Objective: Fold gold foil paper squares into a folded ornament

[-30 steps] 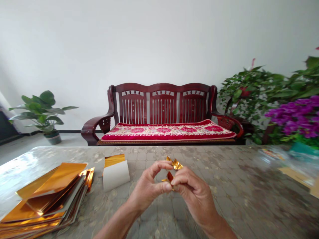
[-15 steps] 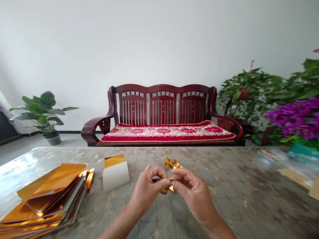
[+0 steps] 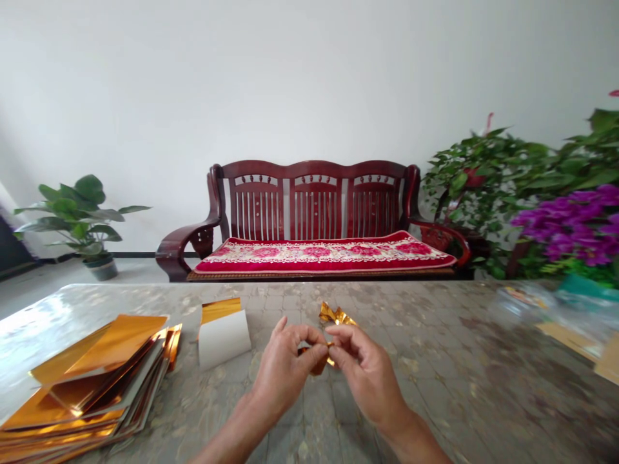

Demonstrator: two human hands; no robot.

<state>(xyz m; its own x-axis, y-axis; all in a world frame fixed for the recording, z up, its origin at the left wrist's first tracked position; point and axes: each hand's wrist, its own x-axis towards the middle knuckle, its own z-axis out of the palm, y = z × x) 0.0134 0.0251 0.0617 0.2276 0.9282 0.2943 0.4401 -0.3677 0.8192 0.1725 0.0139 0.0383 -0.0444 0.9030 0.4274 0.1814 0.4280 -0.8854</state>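
Note:
My left hand (image 3: pixel 290 361) pinches a small piece of gold foil paper (image 3: pixel 318 366) between thumb and forefinger. From the other side, the closed fingertips of my right hand (image 3: pixel 365 367) grip the same piece. Most of its shape is hidden by my fingers. Just beyond my hands, a crumpled gold foil piece (image 3: pixel 337 314) lies on the table. Left of my hands rests a curled sheet of gold foil paper (image 3: pixel 225 338), its white back facing me. A stack of gold foil sheets (image 3: pixel 116 348) is spread loosely at the table's left.
The patterned table (image 3: pixel 464 393) spans the front. Clear plastic packaging (image 3: pixel 522 304) and a tan card (image 3: pixel 568 340) lie on its right side. Behind it stands a dark red wooden bench (image 3: pixel 314 206) with a floral mat, flanked by a potted plant (image 3: pixel 99 264) and purple flowers (image 3: pixel 570 222).
My right hand has shifted slightly left, closer to my left hand, and less of the held foil shows between them. The view has tipped a little.

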